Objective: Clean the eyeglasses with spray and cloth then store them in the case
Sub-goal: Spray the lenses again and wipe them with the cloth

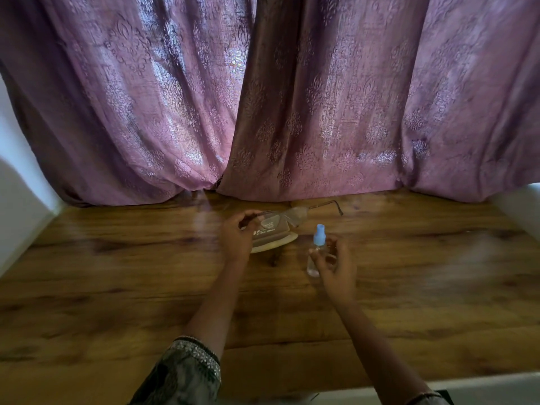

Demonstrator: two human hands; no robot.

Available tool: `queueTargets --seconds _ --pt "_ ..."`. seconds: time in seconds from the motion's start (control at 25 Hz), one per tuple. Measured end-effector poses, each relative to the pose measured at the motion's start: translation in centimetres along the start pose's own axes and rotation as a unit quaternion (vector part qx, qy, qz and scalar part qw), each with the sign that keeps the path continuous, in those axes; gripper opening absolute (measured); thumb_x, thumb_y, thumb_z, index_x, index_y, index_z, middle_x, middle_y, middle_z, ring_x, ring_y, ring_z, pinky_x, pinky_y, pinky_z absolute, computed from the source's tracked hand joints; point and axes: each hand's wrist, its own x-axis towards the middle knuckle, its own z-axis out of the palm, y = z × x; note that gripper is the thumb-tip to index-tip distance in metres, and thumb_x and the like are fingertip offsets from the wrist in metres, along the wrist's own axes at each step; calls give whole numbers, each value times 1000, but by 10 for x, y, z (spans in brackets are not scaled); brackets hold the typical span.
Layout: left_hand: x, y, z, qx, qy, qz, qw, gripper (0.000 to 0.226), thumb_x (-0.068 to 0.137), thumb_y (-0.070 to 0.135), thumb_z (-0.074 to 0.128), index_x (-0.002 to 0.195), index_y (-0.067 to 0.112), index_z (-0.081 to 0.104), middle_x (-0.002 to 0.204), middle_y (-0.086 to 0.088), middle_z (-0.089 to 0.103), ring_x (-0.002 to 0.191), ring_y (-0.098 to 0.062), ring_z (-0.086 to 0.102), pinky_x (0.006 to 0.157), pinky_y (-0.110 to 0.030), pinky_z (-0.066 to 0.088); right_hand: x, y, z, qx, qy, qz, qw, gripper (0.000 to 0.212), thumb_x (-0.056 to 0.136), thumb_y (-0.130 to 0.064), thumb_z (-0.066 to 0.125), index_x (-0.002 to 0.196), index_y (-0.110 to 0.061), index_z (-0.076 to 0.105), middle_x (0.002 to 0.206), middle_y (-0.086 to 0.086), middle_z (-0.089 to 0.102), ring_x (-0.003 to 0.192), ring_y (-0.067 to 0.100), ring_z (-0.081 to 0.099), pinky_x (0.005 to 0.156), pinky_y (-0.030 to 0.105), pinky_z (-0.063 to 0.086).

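The eyeglasses (295, 213) have clear lenses and a thin dark frame, and they hover just above the case with one temple pointing right. My left hand (236, 238) pinches their left end. The greyish case (271, 232), printed with white lettering, lies on the wooden table (117, 287). A cream edge (276, 245) shows under the case; I cannot tell whether it is the cloth. To the right, a small clear spray bottle (318, 232) with a blue nozzle stands slightly tilted. My right hand (336, 267) has its thumb across the bottle's front and its fingers curled behind it.
Purple patterned curtains (263, 97) hang down to the table's far edge, right behind the glasses. White walls (20, 200) close in both sides. Along the near edge runs a pale ledge (482, 387).
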Motion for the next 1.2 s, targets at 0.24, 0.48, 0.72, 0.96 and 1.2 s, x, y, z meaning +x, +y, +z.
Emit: queueTargets --seconds 0.24,0.48,0.72,0.96,1.2 --pt "-4 0 2 -46 -13 -13 999 25 81 -2 61 78 22 67 74 6 66 61 5 61 62 -11 49 3 -31 17 28 -39 -75 996 40 83 -45 56 115 -22 48 100 -7 58 90 11 58 73 33 52" --pt "-4 7 4 -100 -18 -32 994 11 81 -3 61 89 2 67 78 1 66 64 5 63 58 -10 48 8 -44 26 32 -87 -74 993 51 83 -46 54 120 -13 45 86 -7 64 74 8 63 62 31 54" --pt "-2 10 3 -95 -26 -4 995 12 79 -2 64 86 7 67 76 2 66 61 3 62 61 -12 49 9 -51 32 -7 -101 -102 990 42 87 -47 44 121 -24 39 79 -3 62 66 3 59 57 16 45" --pt "-5 8 5 -100 -23 -8 995 15 80 -5 60 91 3 67 72 10 68 63 2 63 64 -15 52 6 -64 33 -21 -87 -130 987 50 95 -23 44 139 -41 26 84 4 61 61 12 52 51 18 41" --pt "-7 11 8 -117 -28 -4 993 19 78 -9 61 89 6 67 65 19 70 64 4 63 63 -12 51 10 -60 36 -121 -100 -139 978 53 76 -32 41 128 -32 38 83 -2 55 54 3 46 49 17 39"
